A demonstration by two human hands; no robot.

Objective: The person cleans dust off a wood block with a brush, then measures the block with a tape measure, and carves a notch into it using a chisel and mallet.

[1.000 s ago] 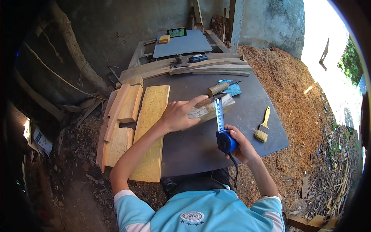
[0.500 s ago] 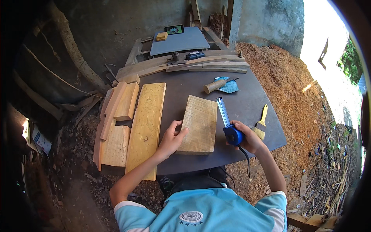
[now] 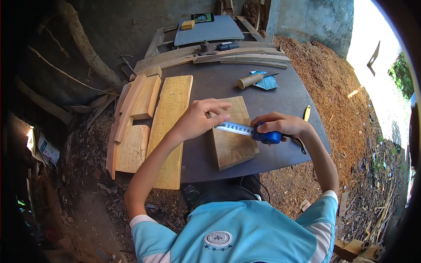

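Note:
A thick wooden block (image 3: 237, 151) lies at a slant near the front of the dark table. Across its top runs the extended white blade of a blue tape measure (image 3: 268, 136). My right hand (image 3: 280, 124) grips the case at the block's right edge, thumb and fingers wrapped over it. My left hand (image 3: 199, 117) hovers over the block's left side, index finger and thumb stretched out and apart. Its thumb is beside the blade's end; whether it touches the blade is hard to see. The brush (image 3: 307, 113) is partly hidden behind my right hand.
Left of the block lie a long yellowish board (image 3: 171, 122) and several offcuts (image 3: 131, 144). A wooden-handled tool (image 3: 250, 81) rests on blue sandpaper (image 3: 267, 82) further back. Long strips (image 3: 245, 57) cross the table's far edge. Sawdust (image 3: 324, 83) is heaped at the right.
The tape measure has turned from pointing away beside the block to lying across it. My left hand has let go of the block's edge and risen over it; the block has rotated slightly.

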